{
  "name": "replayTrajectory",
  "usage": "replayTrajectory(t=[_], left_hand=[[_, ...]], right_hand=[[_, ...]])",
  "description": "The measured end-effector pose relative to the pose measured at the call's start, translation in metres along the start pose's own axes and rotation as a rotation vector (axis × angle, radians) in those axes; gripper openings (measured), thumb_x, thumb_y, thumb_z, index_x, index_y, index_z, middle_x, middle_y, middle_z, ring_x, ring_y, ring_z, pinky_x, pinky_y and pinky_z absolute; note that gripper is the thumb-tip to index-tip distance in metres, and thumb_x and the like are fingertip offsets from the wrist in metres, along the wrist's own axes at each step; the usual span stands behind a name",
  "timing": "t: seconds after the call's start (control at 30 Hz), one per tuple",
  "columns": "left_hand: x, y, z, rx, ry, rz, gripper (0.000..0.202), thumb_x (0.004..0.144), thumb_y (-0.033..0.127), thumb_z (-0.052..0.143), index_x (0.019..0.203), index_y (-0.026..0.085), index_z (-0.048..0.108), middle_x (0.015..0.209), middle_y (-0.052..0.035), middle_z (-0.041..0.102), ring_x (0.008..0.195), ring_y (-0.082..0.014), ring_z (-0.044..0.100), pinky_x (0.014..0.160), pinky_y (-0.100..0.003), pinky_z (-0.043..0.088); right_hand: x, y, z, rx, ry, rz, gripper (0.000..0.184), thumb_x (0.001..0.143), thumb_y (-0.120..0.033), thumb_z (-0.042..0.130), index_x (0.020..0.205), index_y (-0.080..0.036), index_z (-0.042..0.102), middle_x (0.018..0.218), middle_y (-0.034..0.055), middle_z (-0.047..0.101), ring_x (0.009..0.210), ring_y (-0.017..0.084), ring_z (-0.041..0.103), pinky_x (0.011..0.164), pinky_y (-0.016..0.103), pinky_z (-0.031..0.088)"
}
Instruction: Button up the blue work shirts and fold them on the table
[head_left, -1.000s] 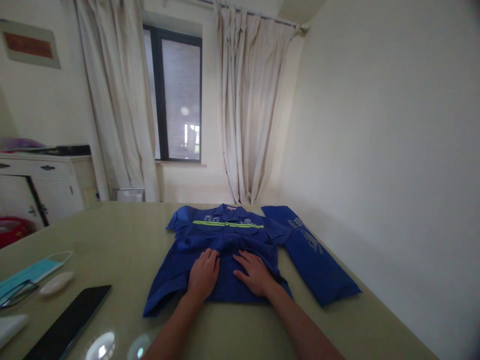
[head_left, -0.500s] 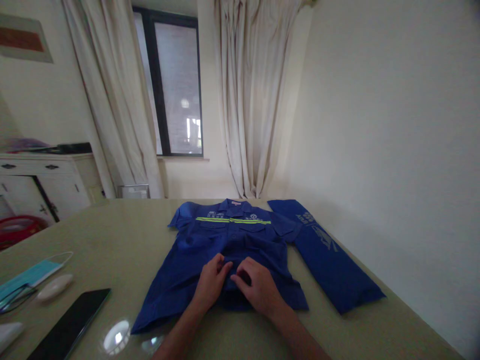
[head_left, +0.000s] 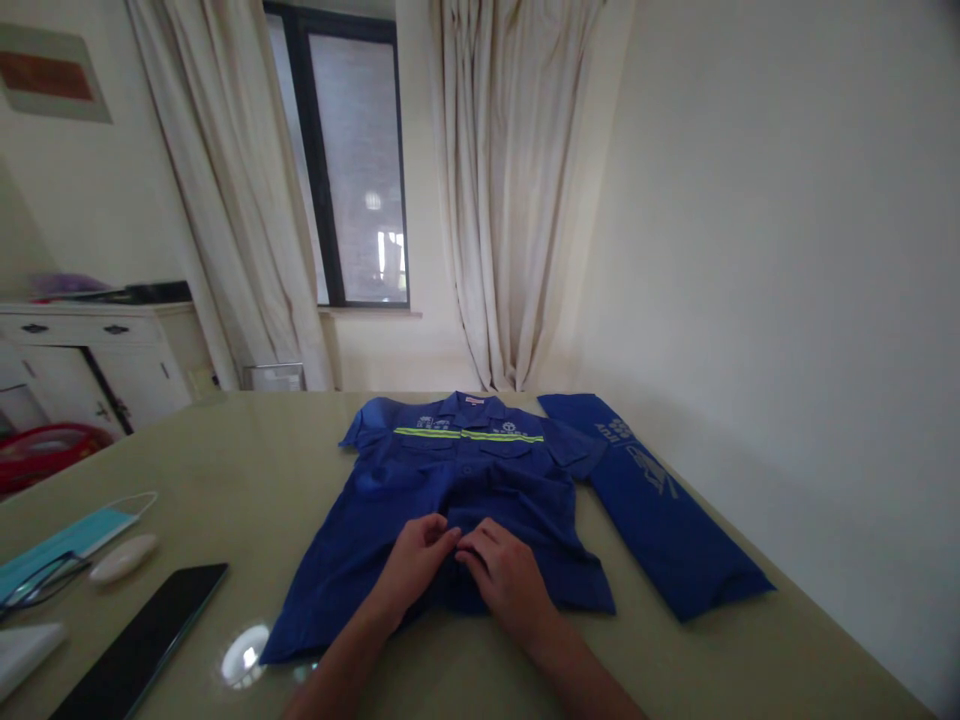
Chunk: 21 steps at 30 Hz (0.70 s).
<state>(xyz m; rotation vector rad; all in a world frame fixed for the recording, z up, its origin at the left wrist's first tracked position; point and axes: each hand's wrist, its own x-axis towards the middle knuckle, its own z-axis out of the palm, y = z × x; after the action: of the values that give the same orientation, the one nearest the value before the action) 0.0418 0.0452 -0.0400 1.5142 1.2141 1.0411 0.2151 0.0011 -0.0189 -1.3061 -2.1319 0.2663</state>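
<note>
We see a blue short-sleeved shirt (head_left: 442, 490) spread front up on the desk (head_left: 240, 460), its collar at the far side and its hem toward us. A yellow-green stripe (head_left: 427, 433) runs across the chest above the pockets, with pale printing just over it. At the lower middle of the shirt front, our left hand (head_left: 424, 555) pinches the cloth between thumb and bent fingers. Our right hand (head_left: 506, 570) does the same just beside it, the fingertips of the two nearly meeting; we cannot tell whether a button lies under them. The fabric creases above the hands.

To the right, a long blue packet (head_left: 664, 525) with grey lettering lies slantwise, and the shirt's sleeve reaches its edge. Well to the left we have a dark phone (head_left: 142, 635), a whitish oval object (head_left: 124, 560), a light-blue face mask (head_left: 67, 545) and a pair of glasses (head_left: 46, 585) overlapping the mask. Beyond the desk we see a white cabinet (head_left: 139, 355), a red basin (head_left: 49, 452), and pale curtains (head_left: 510, 200) on either side of a dark-framed window (head_left: 356, 170).
</note>
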Motion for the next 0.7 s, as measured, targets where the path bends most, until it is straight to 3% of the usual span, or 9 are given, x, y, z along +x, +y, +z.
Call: replayTrajectory(t=[0.1, 0.3, 0.47, 0.7], left_hand=[[0.0, 0.0, 0.005, 0.102, 0.07, 0.064, 0.038, 0.079, 0.055, 0.065, 0.068, 0.019, 0.059, 0.061, 0.0044, 0.053, 0.062, -0.0143, 0.049, 0.059, -0.025, 0.036], [-0.004, 0.002, 0.012, 0.137, 0.094, 0.132, 0.033, 0.087, 0.051, 0.059, 0.076, 0.02, 0.064, 0.069, 0.0007, 0.063, 0.067, -0.0171, 0.055, 0.063, -0.026, 0.039], [-0.006, 0.003, 0.016, 0.136, 0.126, 0.124, 0.033, 0.085, 0.051, 0.061, 0.075, 0.02, 0.063, 0.067, 0.0018, 0.06, 0.066, -0.0168, 0.053, 0.063, -0.026, 0.038], [-0.002, 0.007, 0.012, 0.03, 0.076, 0.065, 0.038, 0.078, 0.056, 0.066, 0.07, 0.02, 0.059, 0.063, 0.0047, 0.052, 0.063, -0.0143, 0.047, 0.06, -0.026, 0.035]], right_hand=[[0.001, 0.0, 0.0, 0.004, 0.016, -0.001, 0.007, 0.098, -0.021, 0.062, 0.096, -0.023, 0.067, 0.097, 0.0008, 0.066, 0.089, 0.017, 0.065, 0.079, 0.026, 0.048], [0.004, 0.002, 0.003, 0.092, 0.068, 0.018, 0.016, 0.101, -0.021, 0.054, 0.089, -0.022, 0.065, 0.092, 0.0016, 0.063, 0.084, 0.016, 0.063, 0.076, 0.026, 0.047], [0.004, 0.009, 0.005, 0.272, 0.079, 0.082, 0.015, 0.096, -0.023, 0.063, 0.082, -0.022, 0.067, 0.083, -0.0006, 0.062, 0.077, 0.015, 0.061, 0.072, 0.026, 0.045], [0.008, 0.009, 0.002, 0.436, 0.187, 0.228, 0.014, 0.085, -0.027, 0.074, 0.077, -0.02, 0.067, 0.073, -0.0025, 0.062, 0.067, 0.014, 0.057, 0.064, 0.025, 0.041]])
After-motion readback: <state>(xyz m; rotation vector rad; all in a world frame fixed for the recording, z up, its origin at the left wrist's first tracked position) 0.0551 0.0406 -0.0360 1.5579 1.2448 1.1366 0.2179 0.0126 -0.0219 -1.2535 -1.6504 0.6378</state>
